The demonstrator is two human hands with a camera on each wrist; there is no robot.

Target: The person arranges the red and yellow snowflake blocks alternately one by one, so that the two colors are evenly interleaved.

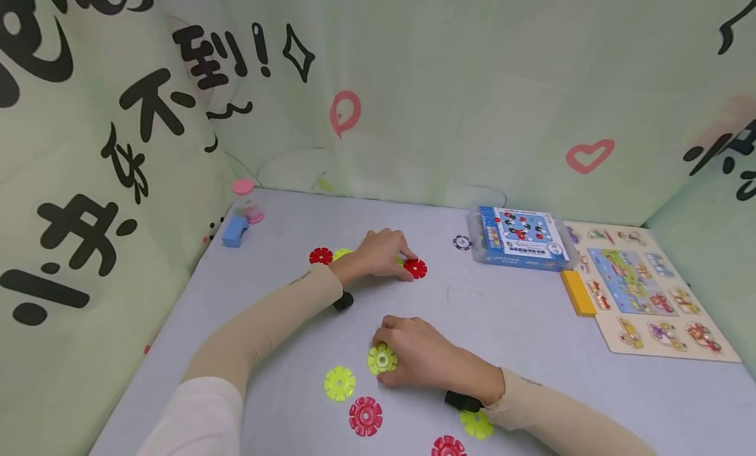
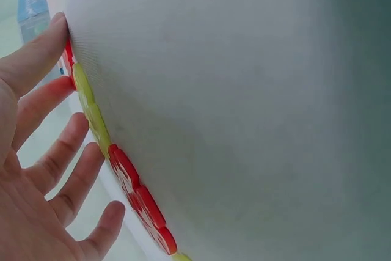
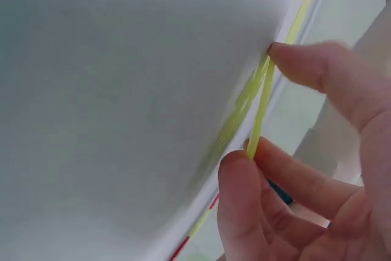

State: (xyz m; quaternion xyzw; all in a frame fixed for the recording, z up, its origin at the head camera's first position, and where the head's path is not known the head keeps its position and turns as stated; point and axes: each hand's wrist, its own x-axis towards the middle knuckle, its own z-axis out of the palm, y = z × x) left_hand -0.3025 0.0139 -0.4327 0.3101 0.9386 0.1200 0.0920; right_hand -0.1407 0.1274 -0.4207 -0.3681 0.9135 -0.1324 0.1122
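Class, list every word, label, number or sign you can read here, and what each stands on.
"不到!": wall cloth; its other characters are unclear.
Heart: wall cloth.
Four-pointed star: wall cloth.
Blue box label: too small to read.
Sleeves print: too small to read.

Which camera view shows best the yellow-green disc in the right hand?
The head view: the yellow-green disc shows its face and notched rim. The right wrist view shows it edge-on, pinched by the right hand; the left wrist view misses it.
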